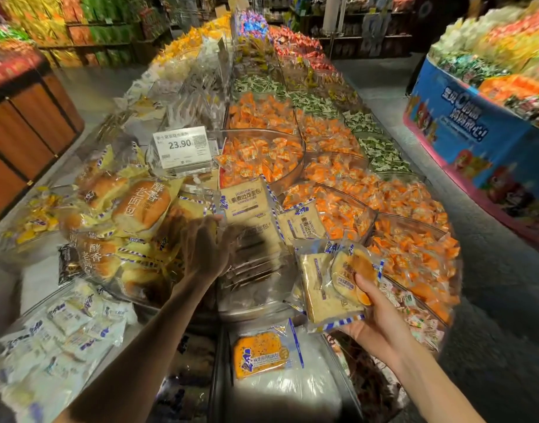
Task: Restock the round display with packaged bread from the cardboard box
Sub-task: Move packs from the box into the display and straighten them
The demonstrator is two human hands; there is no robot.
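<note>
Head view: my right hand [376, 319] grips two bread packets [326, 288]; my left hand [205, 248] sits among toast packs [247, 199], fingers shadowed, so I cannot tell their grip.

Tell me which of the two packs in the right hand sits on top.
The round bun pack: it lies over the square toast pack, with the right hand's thumb pressing on it.

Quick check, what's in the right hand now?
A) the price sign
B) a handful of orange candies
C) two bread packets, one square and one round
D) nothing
C: the right hand grips a square toast packet with a round bun packet stacked against it.
</note>
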